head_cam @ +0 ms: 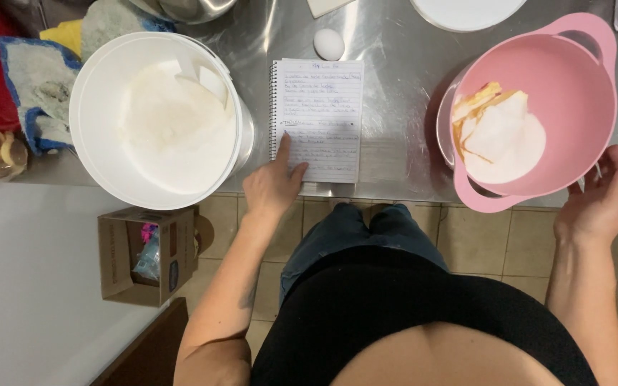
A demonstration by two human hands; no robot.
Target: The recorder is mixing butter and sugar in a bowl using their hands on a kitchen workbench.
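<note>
Notebook (318, 121) lies open under your left hand (272, 187), index finger tracing a line, gripping nothing, while your right hand (601, 201) rests open against the pink bowl (581, 78), already holding white powder.

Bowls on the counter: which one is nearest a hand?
The pink bowl, at the counter's edge: the right hand is at its rim. The white bucket sits farther from the left hand, which points at the notebook.

A white plate (466, 13) and steel bowl (191, 8) are cut off at the top.
</note>
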